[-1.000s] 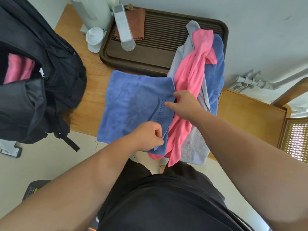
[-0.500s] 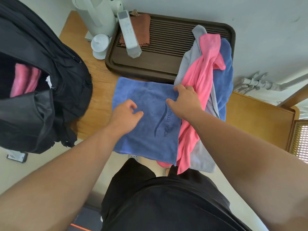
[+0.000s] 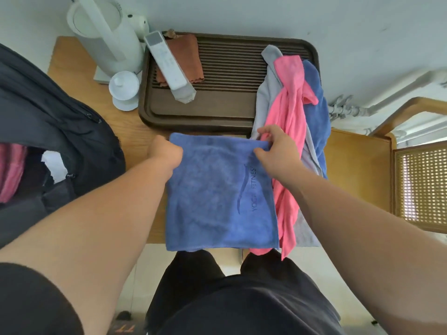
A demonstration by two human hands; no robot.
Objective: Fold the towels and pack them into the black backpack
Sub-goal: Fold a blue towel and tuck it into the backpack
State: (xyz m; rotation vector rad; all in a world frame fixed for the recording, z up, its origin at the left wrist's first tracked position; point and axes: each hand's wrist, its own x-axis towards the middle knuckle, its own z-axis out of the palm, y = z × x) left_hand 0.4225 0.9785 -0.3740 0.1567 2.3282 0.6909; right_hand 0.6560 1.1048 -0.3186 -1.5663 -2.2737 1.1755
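Blue towel (image 3: pixel 217 189) pinched at far corners by left hand (image 3: pixel 167 151), right hand (image 3: pixel 278 151).

Matt, fuzzy blue cloth towel (image 3: pixel 217 189) lies on smooth wooden table (image 3: pixel 72 76) near ribbed tray (image 3: pixel 229 68).

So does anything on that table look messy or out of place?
Yes. A heap of unfolded towels, grey, pink and blue, sprawls over the right end of the brown slatted tray and hangs off the table's front edge. A white remote also lies askew across the tray's left rim.
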